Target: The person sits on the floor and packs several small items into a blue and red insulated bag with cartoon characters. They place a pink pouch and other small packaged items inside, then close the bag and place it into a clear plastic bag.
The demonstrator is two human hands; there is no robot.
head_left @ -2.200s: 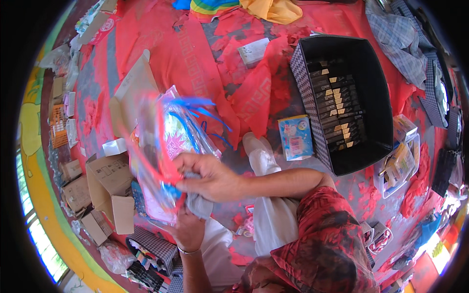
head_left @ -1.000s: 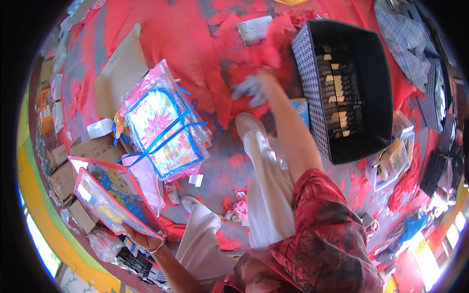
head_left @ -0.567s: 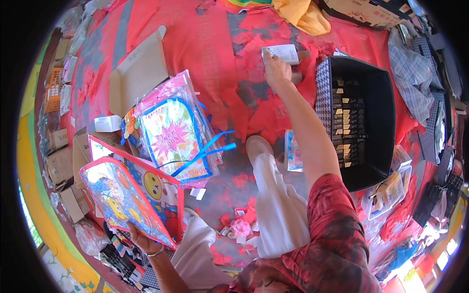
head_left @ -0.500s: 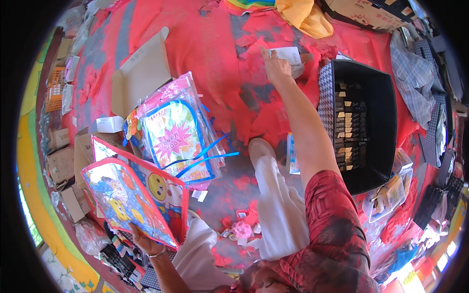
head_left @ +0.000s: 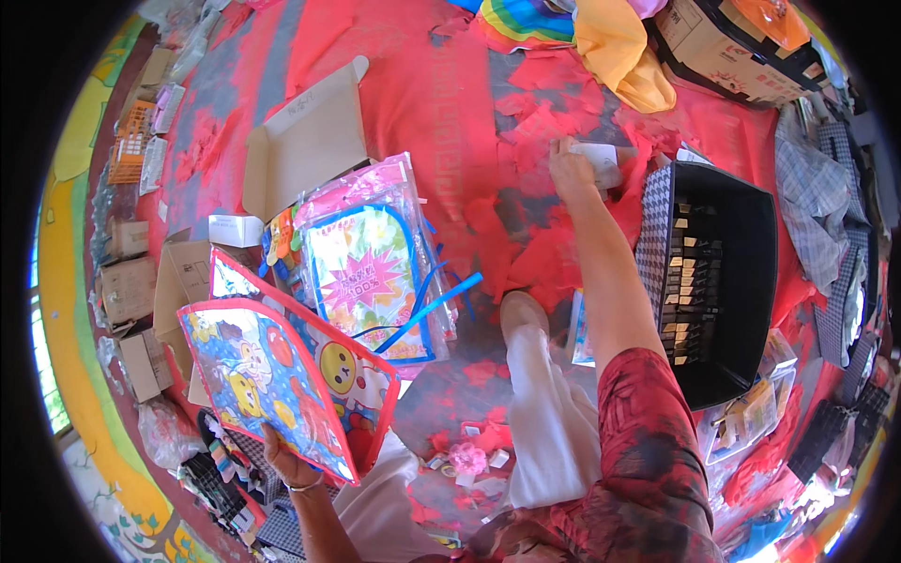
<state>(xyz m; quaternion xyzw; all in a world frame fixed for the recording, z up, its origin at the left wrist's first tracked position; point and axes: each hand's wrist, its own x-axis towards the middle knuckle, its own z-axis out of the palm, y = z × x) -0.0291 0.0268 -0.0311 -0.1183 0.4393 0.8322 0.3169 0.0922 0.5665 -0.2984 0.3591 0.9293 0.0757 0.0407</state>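
My left hand (head_left: 284, 459) grips the lower edge of a colourful cartoon-printed bag with red trim (head_left: 282, 375), holding it up at my left. My right hand (head_left: 570, 167) is stretched far forward and rests on a small white box (head_left: 598, 158) lying on the red floor covering. Between them lies a stack of clear-wrapped printed bags with blue handles (head_left: 371, 267), flat on the floor next to an open cardboard box (head_left: 305, 141). My white-trousered leg (head_left: 544, 403) extends forward in the middle.
A black crate of small packets (head_left: 718, 281) stands at the right. Small cardboard boxes (head_left: 131, 291) line the left. A yellow and rainbow cloth (head_left: 601, 38) and a carton (head_left: 723, 42) lie at the far side. Paper scraps (head_left: 469, 460) litter the floor near my knee.
My right hand let go of the bag stack and reached forward to the white box. My left hand drew the cartoon bag out to the left and holds it up.
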